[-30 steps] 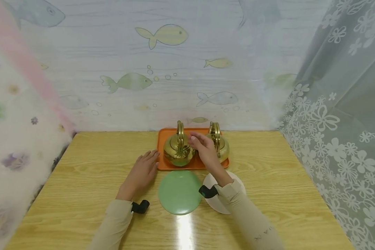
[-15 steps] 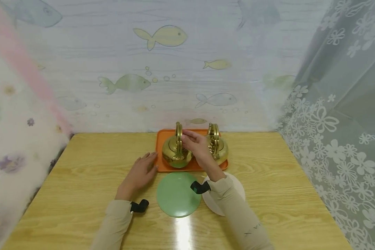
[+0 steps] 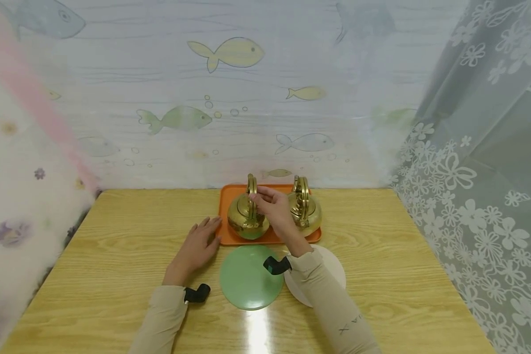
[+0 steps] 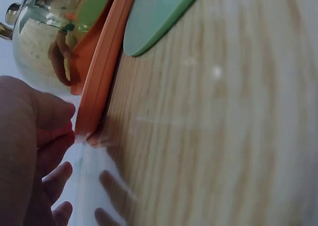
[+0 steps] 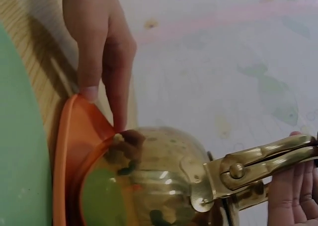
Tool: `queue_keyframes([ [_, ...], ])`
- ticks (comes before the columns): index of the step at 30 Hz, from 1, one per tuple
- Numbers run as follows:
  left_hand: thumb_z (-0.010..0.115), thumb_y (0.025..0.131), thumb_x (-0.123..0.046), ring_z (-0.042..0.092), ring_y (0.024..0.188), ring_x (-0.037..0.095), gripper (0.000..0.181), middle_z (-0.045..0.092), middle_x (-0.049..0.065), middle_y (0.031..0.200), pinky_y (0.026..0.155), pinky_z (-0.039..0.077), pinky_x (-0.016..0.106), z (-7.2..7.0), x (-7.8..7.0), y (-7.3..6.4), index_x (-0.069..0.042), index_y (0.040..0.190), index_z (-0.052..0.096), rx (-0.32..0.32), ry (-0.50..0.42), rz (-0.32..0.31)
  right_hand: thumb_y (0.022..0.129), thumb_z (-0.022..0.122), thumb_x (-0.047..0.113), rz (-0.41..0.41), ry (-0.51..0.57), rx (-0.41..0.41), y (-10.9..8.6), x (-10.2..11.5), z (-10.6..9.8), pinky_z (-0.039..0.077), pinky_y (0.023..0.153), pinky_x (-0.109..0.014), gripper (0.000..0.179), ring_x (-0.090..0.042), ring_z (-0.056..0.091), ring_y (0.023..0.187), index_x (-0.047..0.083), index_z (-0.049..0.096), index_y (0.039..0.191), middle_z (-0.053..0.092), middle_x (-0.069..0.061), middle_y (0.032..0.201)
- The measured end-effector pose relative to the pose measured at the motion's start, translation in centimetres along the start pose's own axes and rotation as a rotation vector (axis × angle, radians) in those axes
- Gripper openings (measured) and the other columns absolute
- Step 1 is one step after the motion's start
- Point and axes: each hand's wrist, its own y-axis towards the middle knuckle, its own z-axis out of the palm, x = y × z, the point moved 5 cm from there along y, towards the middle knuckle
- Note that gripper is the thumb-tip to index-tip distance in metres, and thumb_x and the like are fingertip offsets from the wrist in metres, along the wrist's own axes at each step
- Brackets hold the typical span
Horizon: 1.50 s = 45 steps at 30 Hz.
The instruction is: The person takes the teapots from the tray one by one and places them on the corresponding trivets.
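Observation:
Two shiny brass kettles stand side by side on an orange tray (image 3: 225, 199). At the handle of the left kettle (image 3: 243, 223) is my right hand (image 3: 280, 214), thumb in front and fingers behind. The right wrist view has these fingers (image 5: 283, 196) passing behind the handle (image 5: 258, 159), one fingertip showing past it. The right kettle (image 3: 313, 219) is partly covered by my right hand. My left hand (image 3: 199, 248) lies with spread, mostly straight fingers at the tray's left edge; its thumb touches the tray's side (image 4: 94, 94) in the left wrist view.
In front of the tray a green plate (image 3: 250, 280) lies on the wooden table (image 3: 115, 275). A white plate (image 3: 332, 270) beside it is half hidden by my right sleeve (image 3: 336, 307). Behind the table hangs a fish-patterned curtain (image 3: 248, 123).
My right hand has moved left, from between the two kettles to the left kettle's handle. My left hand stays at the tray's edge, and the kettles still stand on the tray.

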Motion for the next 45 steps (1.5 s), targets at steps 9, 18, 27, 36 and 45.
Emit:
queue_keyframes([
  [9, 0.055, 0.104, -0.013, 0.032, 0.148, 0.046, 0.051, 0.045, 0.019, 0.157, 0.118, 0.017, 0.071, 0.4, 0.4, -0.4, 0.001, 0.152, 0.045, -0.009, -0.052, -0.011, 0.100, 0.065, 0.007, -0.033, -0.021, 0.006, 0.1, -0.5, -0.1, 0.060, 0.077, -0.024, 0.038, -0.009, 0.070, 0.089, -0.006, 0.061, 0.135, 0.070, -0.003, 0.104],
  [18, 0.054, 0.104, -0.014, 0.032, 0.148, 0.046, 0.050, 0.042, 0.019, 0.158, 0.117, 0.016, 0.073, 0.7, 0.7, -0.8, 0.003, 0.151, 0.046, -0.017, -0.088, -0.025, 0.101, 0.063, 0.008, -0.032, -0.067, 0.045, 0.1, -0.5, 0.0, 0.060, 0.078, -0.025, 0.036, -0.009, 0.070, 0.090, -0.007, 0.062, 0.133, 0.071, -0.017, 0.110],
  [27, 0.053, 0.105, -0.014, 0.033, 0.147, 0.047, 0.049, 0.042, 0.020, 0.158, 0.117, 0.014, 0.073, 1.0, 0.7, -1.0, 0.004, 0.150, 0.046, -0.050, -0.124, -0.019, 0.102, 0.062, 0.008, -0.082, -0.088, 0.040, -0.3, -0.4, 0.2, 0.059, 0.078, -0.023, 0.037, -0.007, 0.070, 0.089, -0.009, 0.061, 0.134, 0.067, -0.030, 0.117],
  [36, 0.052, 0.106, -0.016, 0.034, 0.147, 0.046, 0.048, 0.043, 0.018, 0.157, 0.120, 0.012, 0.070, 1.5, 1.0, -1.4, 0.003, 0.150, 0.047, -0.108, -0.139, -0.009, 0.101, 0.063, 0.006, -0.125, -0.055, 0.014, -0.5, -0.4, 0.4, 0.060, 0.084, -0.024, 0.036, -0.008, 0.071, 0.085, -0.012, 0.061, 0.132, 0.069, -0.025, 0.110],
  [45, 0.052, 0.106, -0.017, 0.035, 0.147, 0.043, 0.048, 0.044, 0.016, 0.157, 0.122, 0.013, 0.065, 1.8, 0.9, -1.6, 0.002, 0.150, 0.047, -0.128, -0.118, -0.021, 0.100, 0.062, 0.004, -0.137, -0.049, -0.008, -0.8, -0.6, 0.5, 0.059, 0.085, -0.024, 0.036, -0.007, 0.070, 0.086, -0.013, 0.060, 0.132, 0.064, -0.038, 0.117],
])
